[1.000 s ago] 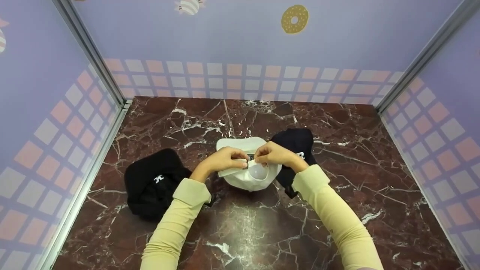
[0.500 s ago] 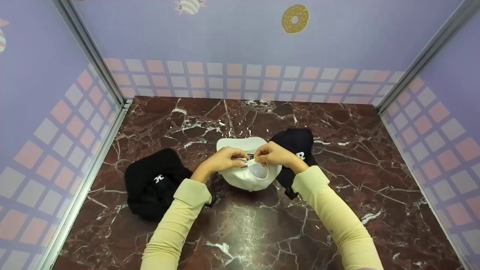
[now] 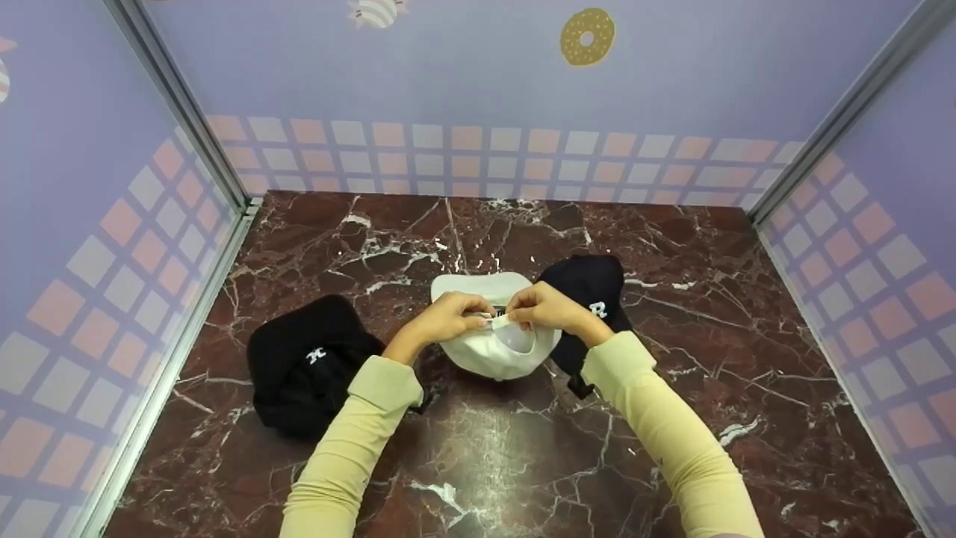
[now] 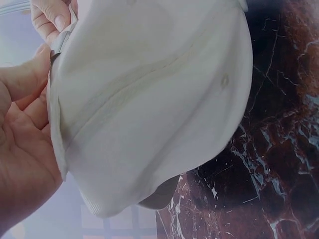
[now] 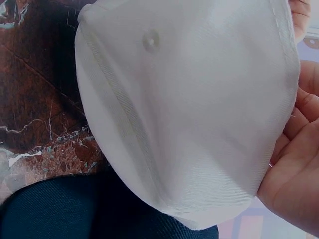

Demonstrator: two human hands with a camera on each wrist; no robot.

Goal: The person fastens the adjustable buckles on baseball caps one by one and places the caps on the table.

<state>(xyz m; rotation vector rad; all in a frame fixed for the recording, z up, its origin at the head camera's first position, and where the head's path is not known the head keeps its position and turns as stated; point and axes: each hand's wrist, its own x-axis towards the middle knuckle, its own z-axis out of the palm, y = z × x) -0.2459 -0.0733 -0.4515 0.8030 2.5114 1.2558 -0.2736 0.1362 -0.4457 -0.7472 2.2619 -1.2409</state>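
Note:
A white baseball cap (image 3: 482, 360) rests on the marble surface, its brim away from me and its rear opening towards me. At the back strap (image 3: 501, 322), my left hand (image 3: 446, 317) pinches the side with the small buckle between thumb and fingers. Close beside it my right hand (image 3: 551, 306) pinches the other side of the strap. In the left wrist view the cap's crown (image 4: 149, 99) fills the middle, with both hands at its edge. The right wrist view shows the crown (image 5: 194, 109) too; the fingertips there are partly hidden behind the fabric.
A black cap (image 3: 302, 340) with a white emblem lies to the left, near my left forearm. To the right, a dark navy cap (image 3: 590, 280) with a white letter sits partly behind the white cap and my right hand. Patterned panels (image 3: 485, 90) enclose the surface.
The strap's loose end, which stuck out left below my left hand a second ago, is no longer visible there. Both hands stay in nearly the same place.

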